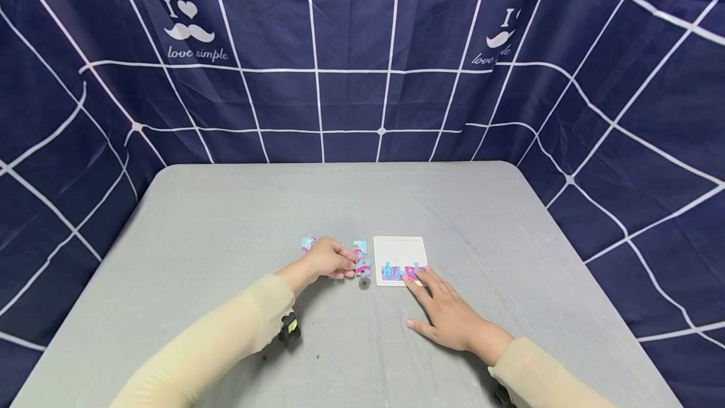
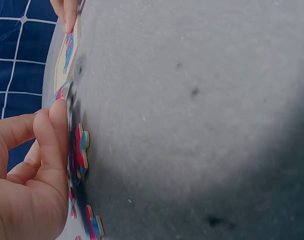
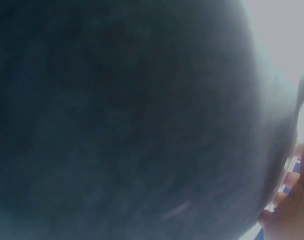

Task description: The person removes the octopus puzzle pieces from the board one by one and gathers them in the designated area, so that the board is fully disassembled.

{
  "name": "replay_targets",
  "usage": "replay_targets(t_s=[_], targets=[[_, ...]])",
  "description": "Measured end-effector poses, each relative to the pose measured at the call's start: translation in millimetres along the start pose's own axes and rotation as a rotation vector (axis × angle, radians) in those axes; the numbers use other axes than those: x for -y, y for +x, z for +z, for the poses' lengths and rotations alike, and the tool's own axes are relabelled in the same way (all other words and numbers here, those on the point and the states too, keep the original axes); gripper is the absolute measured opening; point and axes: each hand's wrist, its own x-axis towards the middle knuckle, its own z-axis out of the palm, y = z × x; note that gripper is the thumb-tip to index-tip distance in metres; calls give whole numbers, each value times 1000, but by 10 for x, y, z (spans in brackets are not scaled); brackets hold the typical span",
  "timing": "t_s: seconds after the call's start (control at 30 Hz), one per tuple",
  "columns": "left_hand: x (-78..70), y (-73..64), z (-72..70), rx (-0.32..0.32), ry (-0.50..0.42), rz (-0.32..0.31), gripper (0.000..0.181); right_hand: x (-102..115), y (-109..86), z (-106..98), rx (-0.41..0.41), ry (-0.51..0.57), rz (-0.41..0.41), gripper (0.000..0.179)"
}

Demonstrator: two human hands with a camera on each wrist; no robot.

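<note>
With thumb and fingertips my left hand (image 1: 331, 258) pinches a pink-and-blue jigsaw piece (image 1: 363, 267), its edge tilted up in the left wrist view. Just to the right lies a square white puzzle tray (image 1: 399, 249), its bottom row filled by joined blue and purple pieces (image 1: 392, 272). Fingertips of my right hand (image 1: 453, 320) rest on the right end of that row, fingers spread and fairly straight. Another light-blue piece (image 1: 360, 246) lies right behind the pinched one. More loose pieces (image 2: 82, 150) sit below my left hand, partly hidden by it in the head view.
A further loose piece (image 1: 308, 243) lies at the left, behind my left hand. Everything is on a grey cloth-covered table (image 1: 238, 219) with a dark round spot (image 1: 365, 283) near the tray. Dark blue gridded curtains (image 1: 351, 99) enclose the back and sides.
</note>
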Motion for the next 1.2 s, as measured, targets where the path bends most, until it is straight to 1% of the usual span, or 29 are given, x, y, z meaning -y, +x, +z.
replay_targets(t_s=[0.33, 0.53, 0.87, 1.03, 1.2], targets=[[31, -32, -15, 4, 49, 1, 6, 11, -9, 18, -12, -8, 2, 75], [37, -36, -6, 5, 71, 19, 5, -6, -19, 47, 9, -15, 20, 77], [19, -28, -10, -33, 126, 36, 3, 7, -10, 52, 21, -14, 29, 78], [-6, -25, 13, -25, 122, 57, 6, 11, -10, 58, 21, -12, 29, 78], [-39, 1, 89, 3, 100, 94, 13, 23, -11, 50, 18, -7, 37, 77]])
